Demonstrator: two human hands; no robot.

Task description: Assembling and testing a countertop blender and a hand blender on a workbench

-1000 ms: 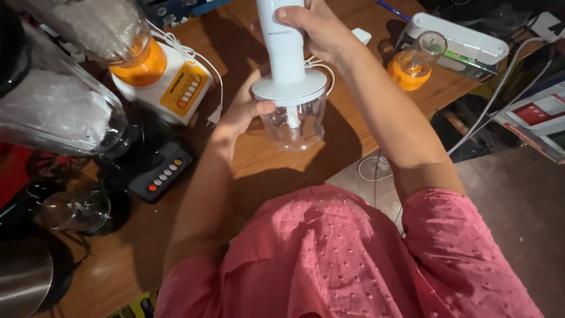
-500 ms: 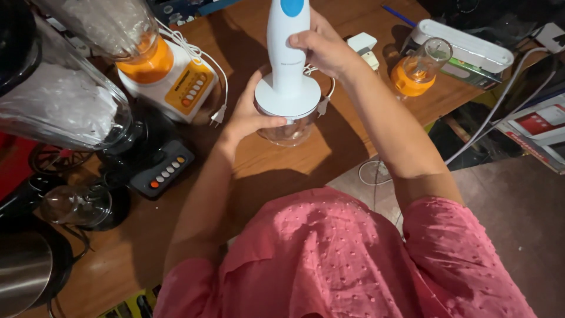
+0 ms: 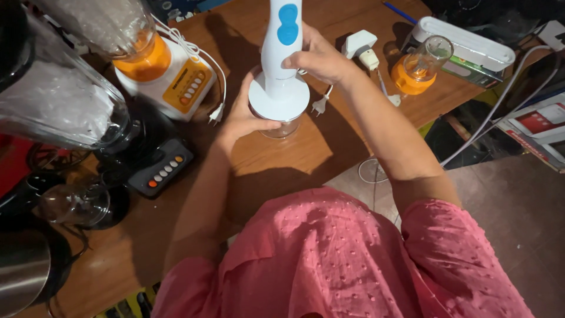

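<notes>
Seating step: my right hand (image 3: 321, 59) grips the white blender handle (image 3: 281, 41); my left hand (image 3: 244, 118) steadies the clear bowl (image 3: 281, 126) mid-desk; next, I judge, a firm locking press.

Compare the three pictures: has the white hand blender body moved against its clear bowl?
Yes. The hand blender body, gripped by the right hand, has come down: its round base now sits on the clear bowl, which the left hand steadies.
</notes>
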